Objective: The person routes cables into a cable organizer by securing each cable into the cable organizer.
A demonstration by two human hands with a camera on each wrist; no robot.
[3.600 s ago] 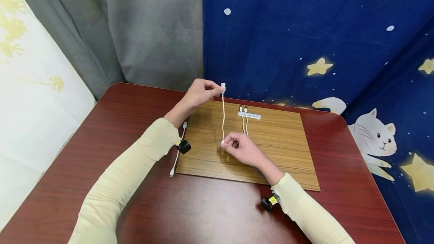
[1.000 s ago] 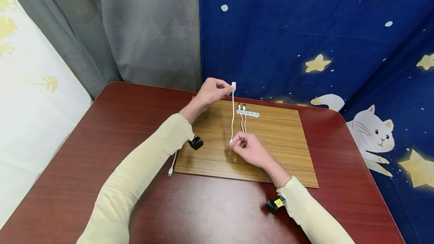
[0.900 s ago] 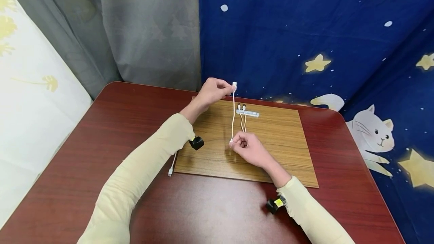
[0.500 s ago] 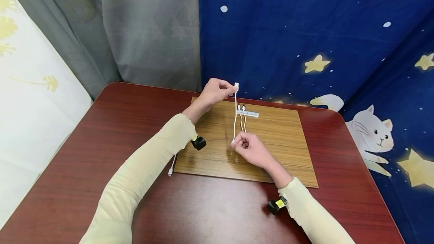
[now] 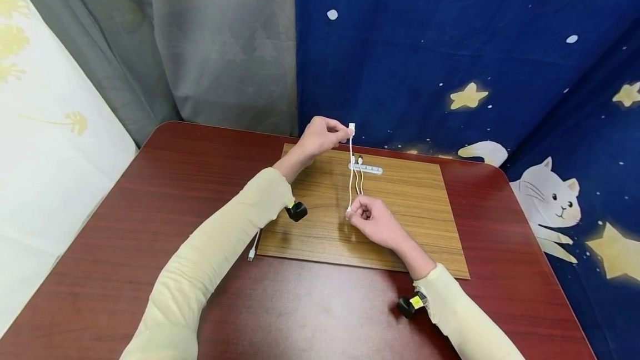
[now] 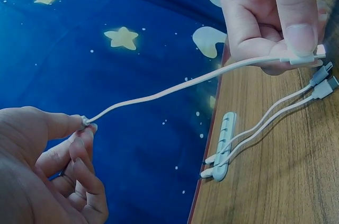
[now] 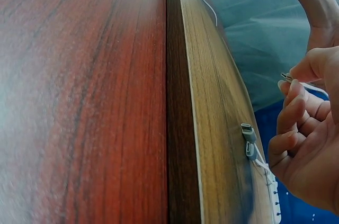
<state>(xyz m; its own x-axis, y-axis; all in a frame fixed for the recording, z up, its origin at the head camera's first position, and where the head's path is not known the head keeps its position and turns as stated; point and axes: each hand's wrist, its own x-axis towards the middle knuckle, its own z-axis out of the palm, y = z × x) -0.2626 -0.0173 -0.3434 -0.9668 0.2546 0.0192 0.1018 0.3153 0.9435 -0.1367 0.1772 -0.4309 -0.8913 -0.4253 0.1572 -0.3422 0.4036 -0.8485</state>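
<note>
In the head view my left hand (image 5: 322, 136) pinches the USB plug end of a short white USB cable (image 5: 350, 176), at the top. Lower down, my right hand (image 5: 377, 222) pinches the cable's other plug between thumb and finger. The cable hangs almost straight between them, above the wooden board. Just behind it is a pale cable clip strip (image 5: 372, 169) with two white cables (image 6: 265, 115) seated in neighbouring slots at its left end; other slots in it hold nothing. The left wrist view shows the held cable slightly bowed.
A wooden board (image 5: 410, 226) lies on the dark red table (image 5: 310, 315). At the board's left edge lies another white cable (image 5: 253, 246), partly hidden by my left sleeve. Grey and blue curtains (image 5: 400, 43) hang behind the table.
Both hands have shifted to the right with the cable stretched between them, and it now overlaps the clip strip's left end in the head view. The two seated cables stay put.
</note>
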